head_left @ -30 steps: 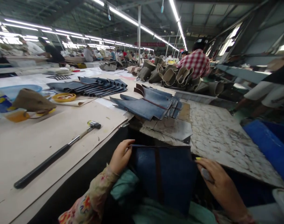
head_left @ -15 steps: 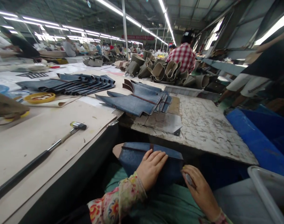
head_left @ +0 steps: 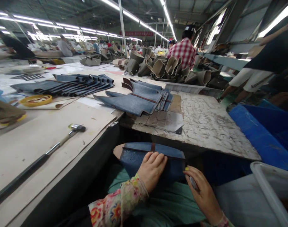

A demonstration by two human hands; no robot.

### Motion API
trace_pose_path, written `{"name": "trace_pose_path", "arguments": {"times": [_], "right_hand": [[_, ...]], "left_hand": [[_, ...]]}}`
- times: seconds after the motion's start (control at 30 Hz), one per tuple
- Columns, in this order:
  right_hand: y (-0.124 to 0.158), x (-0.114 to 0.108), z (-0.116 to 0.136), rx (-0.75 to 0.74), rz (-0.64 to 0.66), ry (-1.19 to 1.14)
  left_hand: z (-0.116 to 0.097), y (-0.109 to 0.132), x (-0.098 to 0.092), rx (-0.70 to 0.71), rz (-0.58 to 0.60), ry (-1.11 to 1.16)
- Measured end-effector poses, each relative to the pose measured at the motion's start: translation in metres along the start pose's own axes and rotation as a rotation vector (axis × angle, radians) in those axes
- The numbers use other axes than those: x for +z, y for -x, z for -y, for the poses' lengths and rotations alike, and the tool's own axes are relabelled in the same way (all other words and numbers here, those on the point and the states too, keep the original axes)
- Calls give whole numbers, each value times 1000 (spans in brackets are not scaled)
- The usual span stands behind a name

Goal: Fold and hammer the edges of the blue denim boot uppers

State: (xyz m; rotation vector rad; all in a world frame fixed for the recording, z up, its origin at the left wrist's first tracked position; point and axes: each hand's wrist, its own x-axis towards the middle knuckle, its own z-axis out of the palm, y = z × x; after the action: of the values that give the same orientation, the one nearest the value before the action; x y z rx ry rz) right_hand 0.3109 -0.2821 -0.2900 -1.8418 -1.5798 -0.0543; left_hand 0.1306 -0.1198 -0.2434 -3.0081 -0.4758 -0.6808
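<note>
A dark blue leather piece (head_left: 136,156) with a brown centre strip lies folded over my lap, below the table edge. My left hand (head_left: 151,167) rests on top of it, fingers curled over its upper edge and pressing it down. My right hand (head_left: 202,192) is at the piece's right end, fingers closed around a small grey tool with a yellow tip (head_left: 192,180). A stack of similar blue-grey leather pieces (head_left: 139,100) lies on the table just ahead of my hands.
A long black-handled hammer (head_left: 37,159) lies on the beige table sheet at left. Another fan of blue pieces (head_left: 65,84) and a yellow dish (head_left: 35,100) sit further left. A blue bin (head_left: 267,132) and a white tub (head_left: 269,186) stand at right. Other people work behind.
A second ago the blue piece was held up flat between both hands; my left hand has since moved onto its top and it is folded down on my lap. The view has tilted up.
</note>
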Motion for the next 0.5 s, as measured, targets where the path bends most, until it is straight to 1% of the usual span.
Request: {"name": "trace_pose_path", "arguments": {"times": [0.13,0.3,0.4,0.5], "right_hand": [[4,-1,5,-16,-17,15],[6,-5,10,-5,0,24],[2,-13,10,5,-5,-5],[-4,-25,9,62,-65,-43]], "left_hand": [[-13,-15,0,25,81,8],[-25,-29,9,72,161,48],[-31,-37,12,107,186,75],[-37,-44,15,148,213,114]]}}
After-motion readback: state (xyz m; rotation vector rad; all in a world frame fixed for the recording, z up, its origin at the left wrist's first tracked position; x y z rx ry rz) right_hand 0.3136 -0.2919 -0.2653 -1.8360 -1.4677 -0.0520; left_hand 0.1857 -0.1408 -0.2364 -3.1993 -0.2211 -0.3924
